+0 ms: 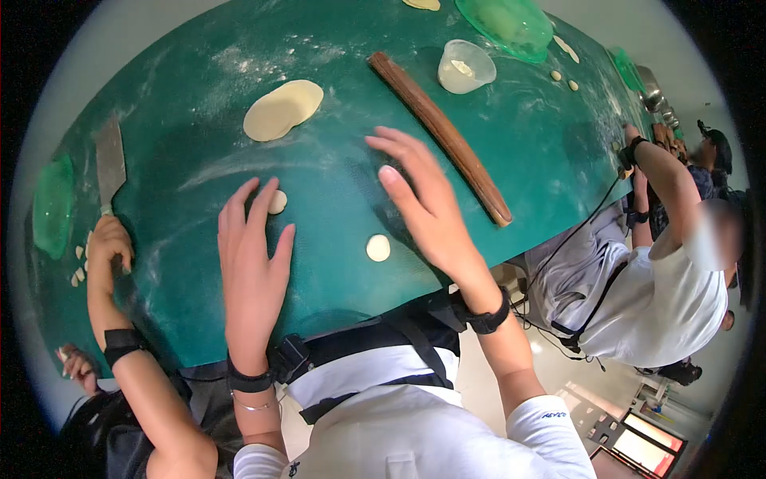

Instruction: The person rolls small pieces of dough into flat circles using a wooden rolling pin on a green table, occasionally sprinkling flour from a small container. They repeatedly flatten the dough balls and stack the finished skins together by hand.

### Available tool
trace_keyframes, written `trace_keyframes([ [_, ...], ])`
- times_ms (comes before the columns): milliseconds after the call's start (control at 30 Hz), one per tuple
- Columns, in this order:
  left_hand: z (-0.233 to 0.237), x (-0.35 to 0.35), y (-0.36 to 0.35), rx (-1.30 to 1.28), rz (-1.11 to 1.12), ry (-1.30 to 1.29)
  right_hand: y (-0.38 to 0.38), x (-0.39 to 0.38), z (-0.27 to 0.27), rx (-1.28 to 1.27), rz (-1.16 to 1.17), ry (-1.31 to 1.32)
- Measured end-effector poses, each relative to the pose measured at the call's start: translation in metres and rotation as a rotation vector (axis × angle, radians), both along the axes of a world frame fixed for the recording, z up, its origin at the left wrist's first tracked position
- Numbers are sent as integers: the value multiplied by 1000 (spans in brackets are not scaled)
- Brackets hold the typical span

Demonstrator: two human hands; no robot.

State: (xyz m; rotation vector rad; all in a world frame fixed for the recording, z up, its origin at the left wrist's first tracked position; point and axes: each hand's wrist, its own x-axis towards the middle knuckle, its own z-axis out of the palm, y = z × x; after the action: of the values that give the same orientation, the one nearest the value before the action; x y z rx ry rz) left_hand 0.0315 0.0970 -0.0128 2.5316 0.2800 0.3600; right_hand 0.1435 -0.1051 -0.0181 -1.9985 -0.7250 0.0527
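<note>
My left hand (254, 255) is over the green table with its fingers apart, its fingertips beside a small round dough piece (278, 202). My right hand (423, 199) is raised a little above the table, fingers spread, with nothing in it. Between the hands, nearer my body, lies another flattened dough piece (378, 247). Two thin dough wrappers (279, 111) overlap farther up the table. A brown wooden rolling pin (440, 136) lies slanted just beyond my right hand.
The green table (335, 176) is dusted with flour. A plastic cup of flour (466, 67) and a green tray (511, 28) stand at the back. At left, a co-worker's hand (109, 243) holds a metal scraper (111, 160). Another person (638, 295) is at the right.
</note>
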Motion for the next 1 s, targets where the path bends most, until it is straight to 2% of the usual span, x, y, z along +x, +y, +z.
trace_keyframes([
  [100,-4,5,0,2,-11,-11,-31,9,7,-200,-146,-346],
  [167,-6,4,3,19,15,7,-46,12,14,-356,-257,-450],
  [267,-11,5,13,-114,100,-37,-64,16,0,-413,-348,-390],
  [400,-9,0,37,-7,274,-52,-65,12,2,-442,-359,-427],
  [467,-11,-4,40,9,253,-42,-57,-4,22,-53,-158,-116],
  [533,-10,-9,37,49,243,-49,-50,-30,60,401,216,271],
  [600,-6,-10,25,115,241,-76,-41,-60,68,877,556,490],
  [667,3,-12,14,76,236,-67,-23,-69,89,1126,769,415],
  [733,12,-14,-1,83,209,-66,-6,-92,103,1221,635,353],
  [867,31,-13,-41,-22,44,-1,8,-100,96,1338,585,280],
  [1000,24,-12,-65,-142,-199,44,1,-110,105,1350,517,369],
])
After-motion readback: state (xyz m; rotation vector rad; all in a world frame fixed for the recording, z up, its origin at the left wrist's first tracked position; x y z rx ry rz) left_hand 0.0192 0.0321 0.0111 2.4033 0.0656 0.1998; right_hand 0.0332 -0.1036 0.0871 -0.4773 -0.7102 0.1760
